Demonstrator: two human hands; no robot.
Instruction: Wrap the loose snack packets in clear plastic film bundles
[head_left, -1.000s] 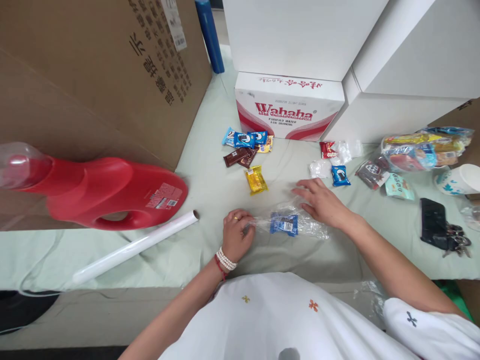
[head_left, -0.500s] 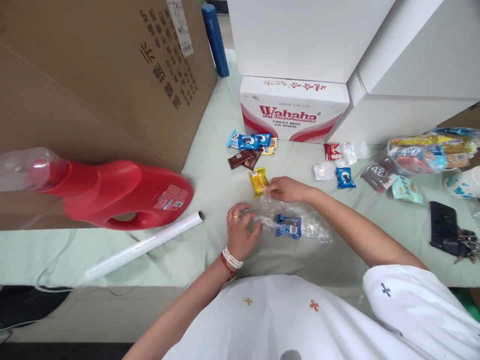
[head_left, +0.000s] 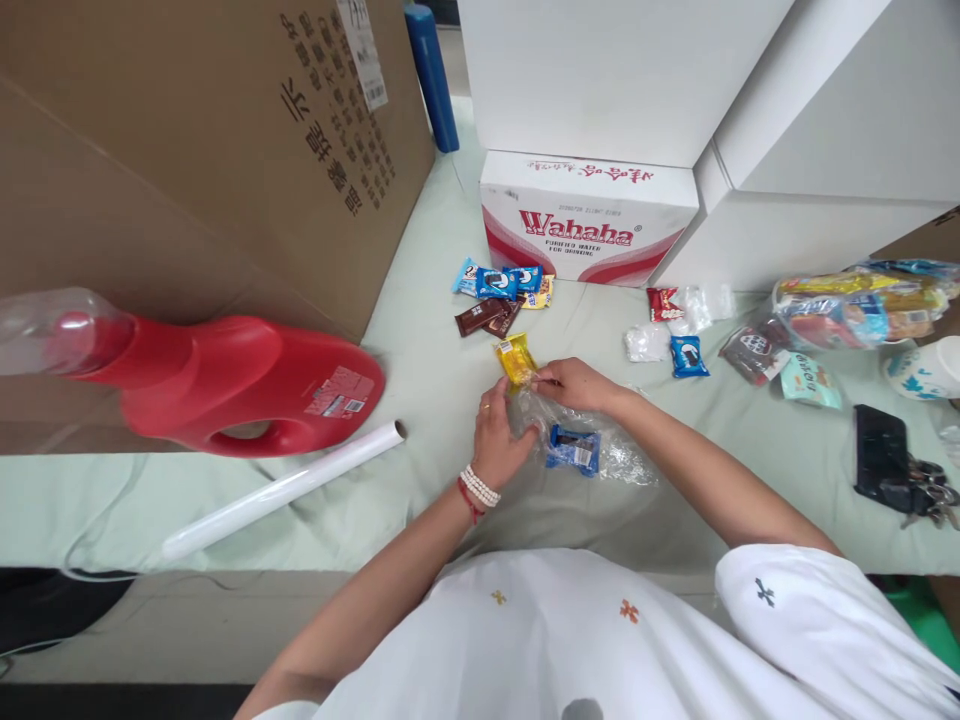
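A clear plastic bag lies on the cloth, with a blue-wrapped snack showing in it. My right hand pinches the bag's far edge between thumb and fingers. On the bag's left side is my left hand, its fingers stretched forward and its thumb apart. Its fingertips are close to the near end of a yellow snack packet; whether they touch it I cannot tell. Beyond that packet, brown-wrapped bars and blue snack packets lie in a small pile.
A Wahaha carton stands behind. To the left are a red jug, a white roll and a big cardboard box. Rightward lie a small blue packet, a container of snacks, a phone and keys.
My left hand has moved forward and slightly right, from the bag's edge to near the yellow packet, its fingers straighter. My right hand keeps its pinch on the bag.
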